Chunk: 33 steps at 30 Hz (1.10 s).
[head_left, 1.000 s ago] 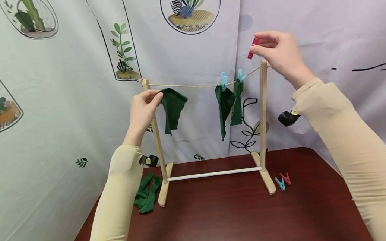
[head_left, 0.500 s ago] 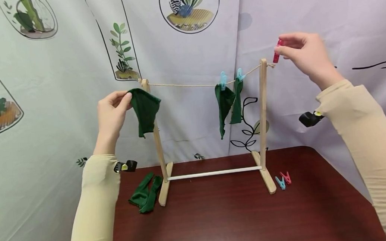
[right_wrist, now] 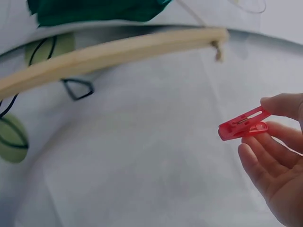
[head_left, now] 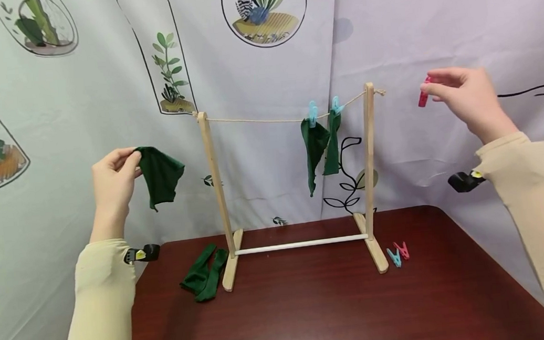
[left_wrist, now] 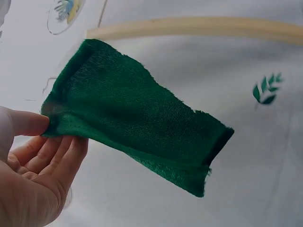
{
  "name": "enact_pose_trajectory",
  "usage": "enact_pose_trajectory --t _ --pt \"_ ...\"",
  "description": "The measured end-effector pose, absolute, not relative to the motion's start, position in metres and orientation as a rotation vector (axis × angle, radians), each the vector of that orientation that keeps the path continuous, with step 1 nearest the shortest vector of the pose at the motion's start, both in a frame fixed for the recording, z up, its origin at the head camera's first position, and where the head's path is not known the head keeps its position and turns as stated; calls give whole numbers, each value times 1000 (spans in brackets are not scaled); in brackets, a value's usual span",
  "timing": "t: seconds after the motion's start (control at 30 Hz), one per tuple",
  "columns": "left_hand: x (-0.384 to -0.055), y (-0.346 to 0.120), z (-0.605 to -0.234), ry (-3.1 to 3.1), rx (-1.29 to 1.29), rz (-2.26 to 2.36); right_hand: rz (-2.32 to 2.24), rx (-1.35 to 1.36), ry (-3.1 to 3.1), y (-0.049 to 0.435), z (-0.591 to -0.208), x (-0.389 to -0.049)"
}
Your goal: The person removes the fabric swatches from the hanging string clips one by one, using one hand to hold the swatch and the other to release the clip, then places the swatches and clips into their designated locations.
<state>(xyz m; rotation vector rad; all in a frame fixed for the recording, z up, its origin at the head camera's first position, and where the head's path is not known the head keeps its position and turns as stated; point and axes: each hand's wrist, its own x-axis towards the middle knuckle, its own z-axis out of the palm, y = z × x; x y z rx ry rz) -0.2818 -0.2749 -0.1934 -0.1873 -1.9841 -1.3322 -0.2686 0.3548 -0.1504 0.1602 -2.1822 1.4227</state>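
My left hand (head_left: 114,186) pinches a dark green cloth piece (head_left: 161,176) by its upper corner, left of the wooden rack. In the left wrist view this cloth (left_wrist: 128,109) hangs spread, with a frayed edge, between thumb and fingers. My right hand (head_left: 473,98) holds a red clothespin (head_left: 424,92) in the air, right of the rack; the right wrist view shows thumb and fingers on the handles of the clothespin (right_wrist: 242,125). Two green cloths (head_left: 315,146) hang from the rack's string (head_left: 259,120) under blue clothespins (head_left: 313,113), near its right post.
The wooden rack (head_left: 370,163) stands on a dark red-brown table (head_left: 310,304), a white bar (head_left: 301,245) joining its feet. Green cloth (head_left: 205,274) lies beside the left foot. A blue clothespin (head_left: 394,258) and a red one (head_left: 402,250) lie right of the other foot.
The left hand has carried the green cloth leftward and down, away from the string. The right hand has moved right and down with the red clothespin.
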Motion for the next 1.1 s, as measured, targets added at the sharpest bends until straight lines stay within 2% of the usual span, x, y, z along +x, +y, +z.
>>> enact_pose_trajectory --t 0.63,1.1 --pt "-273 -324 -242 -2154 174 -1215 1217 6 -2385 386 -232 -275" --pt "-262 -351 -295 -2205 241 -1132 1182 -53 -2519 400 -289 -265"
